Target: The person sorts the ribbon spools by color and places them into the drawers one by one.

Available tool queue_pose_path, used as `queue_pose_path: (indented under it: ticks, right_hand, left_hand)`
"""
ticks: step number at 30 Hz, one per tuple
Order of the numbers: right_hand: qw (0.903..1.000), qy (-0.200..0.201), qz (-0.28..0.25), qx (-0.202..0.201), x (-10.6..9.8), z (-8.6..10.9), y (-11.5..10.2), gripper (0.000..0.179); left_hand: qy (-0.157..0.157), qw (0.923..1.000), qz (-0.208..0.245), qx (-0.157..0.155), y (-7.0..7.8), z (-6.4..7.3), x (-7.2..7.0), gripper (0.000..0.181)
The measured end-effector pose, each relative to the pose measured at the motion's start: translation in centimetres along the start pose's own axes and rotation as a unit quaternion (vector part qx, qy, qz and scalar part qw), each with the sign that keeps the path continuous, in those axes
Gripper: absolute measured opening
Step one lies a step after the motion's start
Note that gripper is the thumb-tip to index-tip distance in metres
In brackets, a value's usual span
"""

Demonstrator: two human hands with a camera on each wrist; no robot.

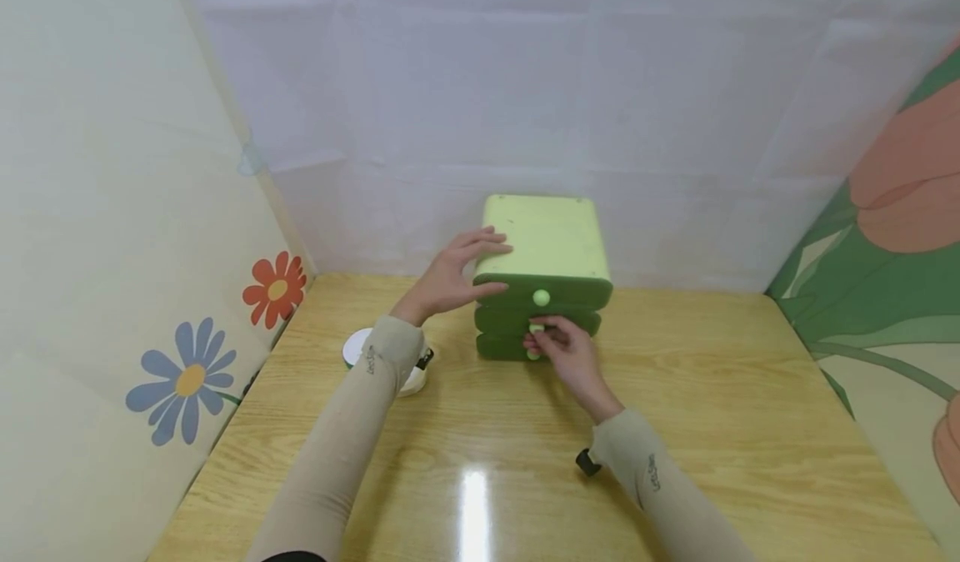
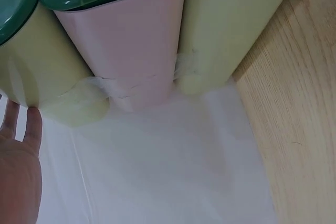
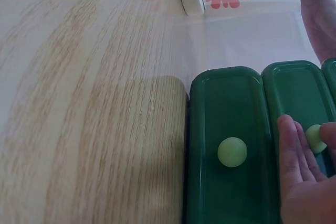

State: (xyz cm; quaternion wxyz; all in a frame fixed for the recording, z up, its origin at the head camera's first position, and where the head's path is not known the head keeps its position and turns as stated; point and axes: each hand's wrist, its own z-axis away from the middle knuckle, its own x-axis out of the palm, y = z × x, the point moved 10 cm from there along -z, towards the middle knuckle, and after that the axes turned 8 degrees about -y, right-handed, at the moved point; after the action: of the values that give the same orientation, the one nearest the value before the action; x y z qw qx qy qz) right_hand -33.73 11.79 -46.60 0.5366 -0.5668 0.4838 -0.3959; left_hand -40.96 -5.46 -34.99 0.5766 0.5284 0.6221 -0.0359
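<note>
A small chest of drawers (image 1: 546, 233) stands on the table, with a pale yellow-green top and three stacked dark green fronts. Each front has a round light green knob. My left hand (image 1: 448, 277) lies against the chest's upper left edge, fingers spread and fairly straight. In the left wrist view, its fingertips touch the yellowish side wall (image 2: 58, 85) beside a pink middle section (image 2: 123, 45). My right hand (image 1: 573, 358) pinches the middle drawer's knob (image 3: 315, 139) between thumb and fingers. The bottom drawer's knob (image 3: 232, 152) is free of the hand. All three drawers look closed.
A white round object (image 1: 357, 347) sits on the wooden table (image 1: 712, 395) left of the chest, partly hidden by my left sleeve. A white cloth wall (image 1: 465, 87) rises behind the chest. Flower-printed panels (image 1: 90, 237) border both sides.
</note>
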Motion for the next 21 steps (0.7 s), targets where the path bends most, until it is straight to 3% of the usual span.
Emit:
queue_pose_path:
  ticks: [21]
  right_hand:
    - [0.9999,0.000,0.009,-0.013,0.00,0.86,-0.20,0.025]
  left_hand:
    - [0.008,0.9999,-0.002,0.013,0.28,0.02,-0.14,0.060]
